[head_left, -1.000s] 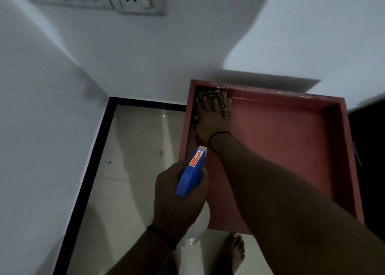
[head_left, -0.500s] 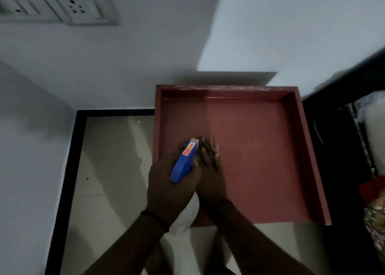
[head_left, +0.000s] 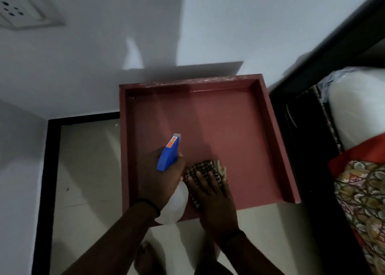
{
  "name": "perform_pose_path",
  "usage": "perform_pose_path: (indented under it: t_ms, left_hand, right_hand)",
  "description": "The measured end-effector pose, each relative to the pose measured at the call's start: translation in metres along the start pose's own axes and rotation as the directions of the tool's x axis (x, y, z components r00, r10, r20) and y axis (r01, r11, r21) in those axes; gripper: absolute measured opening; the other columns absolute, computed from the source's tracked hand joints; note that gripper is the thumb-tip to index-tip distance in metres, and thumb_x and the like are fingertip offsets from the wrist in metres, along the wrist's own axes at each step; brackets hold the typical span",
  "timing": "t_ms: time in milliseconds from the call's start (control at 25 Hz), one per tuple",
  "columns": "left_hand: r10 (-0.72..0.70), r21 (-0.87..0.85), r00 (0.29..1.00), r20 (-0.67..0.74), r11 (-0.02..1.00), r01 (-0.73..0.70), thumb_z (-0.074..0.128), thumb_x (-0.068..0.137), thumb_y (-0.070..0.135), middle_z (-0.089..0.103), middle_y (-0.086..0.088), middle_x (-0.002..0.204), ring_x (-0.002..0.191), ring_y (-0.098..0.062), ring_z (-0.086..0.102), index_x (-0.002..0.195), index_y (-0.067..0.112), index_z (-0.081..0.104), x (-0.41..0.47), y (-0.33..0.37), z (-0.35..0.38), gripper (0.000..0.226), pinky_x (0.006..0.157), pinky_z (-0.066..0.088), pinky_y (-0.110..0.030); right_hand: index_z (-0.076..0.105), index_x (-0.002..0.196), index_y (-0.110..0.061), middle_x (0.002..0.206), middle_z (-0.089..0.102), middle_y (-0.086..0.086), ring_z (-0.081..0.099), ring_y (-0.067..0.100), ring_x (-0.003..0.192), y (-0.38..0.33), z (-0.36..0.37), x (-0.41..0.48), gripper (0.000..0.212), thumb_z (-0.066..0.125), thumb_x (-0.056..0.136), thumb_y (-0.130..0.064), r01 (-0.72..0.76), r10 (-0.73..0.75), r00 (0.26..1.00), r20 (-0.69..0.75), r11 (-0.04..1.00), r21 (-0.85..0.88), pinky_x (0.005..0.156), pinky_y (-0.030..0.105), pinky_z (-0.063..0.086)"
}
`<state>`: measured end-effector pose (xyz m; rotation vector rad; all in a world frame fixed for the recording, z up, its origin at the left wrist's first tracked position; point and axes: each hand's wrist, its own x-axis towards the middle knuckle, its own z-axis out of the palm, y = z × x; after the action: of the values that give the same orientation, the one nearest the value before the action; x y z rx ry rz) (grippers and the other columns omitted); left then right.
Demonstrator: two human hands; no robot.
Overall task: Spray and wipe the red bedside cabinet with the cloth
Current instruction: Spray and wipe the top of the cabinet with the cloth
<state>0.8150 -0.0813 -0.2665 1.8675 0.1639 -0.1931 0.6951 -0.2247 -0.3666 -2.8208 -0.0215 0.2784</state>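
Red bedside cabinet (head_left: 229,124), seen from above, stands against a white wall (head_left: 104,66), its flat top edged by a raised rim at the left, back and right. A checked cloth (head_left: 201,167) lies on the top near the front edge, left of centre. The right hand (head_left: 212,199) presses flat on the cloth, fingers straight and spread, not curled round it. Just beside it, the left hand (head_left: 160,183) grasps a spray bottle (head_left: 168,156) with a blue trigger head and white body, its nozzle pointing toward the back of the cabinet. Pale floor tiles (head_left: 87,170) with a black border lie to the left. A wall socket (head_left: 23,10) sits at upper left. A white pillow (head_left: 354,108) and patterned fabric (head_left: 364,195) lie on the right.
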Motion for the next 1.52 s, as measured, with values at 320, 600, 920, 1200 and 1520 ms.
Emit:
perform_pose_path:
  t_ms: [320, 600, 920, 1200, 1520]
  left_hand:
    - [0.017, 0.043, 1.0, -0.009, 0.999, -0.016, 0.066, 0.091, 0.003, 0.055, -0.027, 0.057, 0.05, -0.038, 0.058, 0.073, -0.008, 0.056, 0.001, -0.013, 0.012, 0.023, 0.05, 0.052, -0.031]
    - [0.018, 0.053, 1.0, 0.025, 0.998, -0.019, 0.067, 0.089, 0.017, 0.051, -0.02, 0.053, 0.052, -0.044, 0.058, 0.065, 0.001, 0.05, 0.007, 0.007, 0.04, 0.033, 0.05, 0.048, -0.047]
    - [-0.003, 0.074, 0.998, 0.063, 0.997, -0.002, 0.064, 0.081, 0.017, 0.058, -0.022, 0.056, 0.054, -0.043, 0.061, 0.067, -0.003, 0.055, 0.034, 0.019, 0.091, 0.026, 0.053, 0.049, -0.049]
    - [-0.007, 0.045, 0.997, 0.073, 0.999, 0.003, 0.062, 0.083, 0.016, 0.053, -0.028, 0.058, 0.053, -0.047, 0.057, 0.069, -0.007, 0.052, 0.037, 0.03, 0.115, 0.028, 0.05, 0.047, -0.056]
    - [0.007, 0.043, 0.997, 0.077, 0.999, -0.01, 0.064, 0.083, 0.015, 0.056, -0.03, 0.061, 0.053, -0.045, 0.059, 0.074, -0.009, 0.056, 0.043, 0.033, 0.13, 0.027, 0.052, 0.051, -0.054]
  right_hand:
    - [0.024, 0.154, -0.037, 0.163, 0.021, -0.005, 0.016, 0.032, 0.151, 0.043, -0.045, 0.204, 0.055, 0.029, 0.099, -0.037, -0.088, 0.086, 0.996, -0.019, 0.987, -0.134, 0.12, 0.055, 0.004]
    - [0.029, 0.154, -0.037, 0.161, 0.024, -0.009, 0.023, 0.026, 0.149, 0.056, -0.027, -0.013, 0.071, 0.04, 0.084, -0.03, -0.082, 0.082, 0.997, -0.005, 0.996, -0.031, 0.115, 0.051, 0.021]
    - [0.021, 0.155, -0.039, 0.164, 0.018, -0.006, 0.011, 0.032, 0.152, 0.123, -0.071, 0.197, 0.058, 0.023, 0.096, -0.041, -0.151, 0.155, 0.988, 0.019, 0.979, -0.133, 0.12, 0.055, 0.005]
    - [0.028, 0.154, -0.034, 0.162, 0.022, -0.005, 0.019, 0.029, 0.15, 0.118, -0.04, -0.001, 0.079, 0.04, 0.077, -0.023, -0.175, 0.175, 0.984, 0.018, 0.984, -0.029, 0.119, 0.052, 0.014]
    - [0.015, 0.155, -0.04, 0.165, 0.012, -0.007, 0.006, 0.031, 0.152, 0.154, -0.091, 0.211, 0.058, 0.034, 0.1, -0.037, -0.129, 0.136, 0.989, 0.054, 0.985, -0.114, 0.121, 0.051, 0.003]
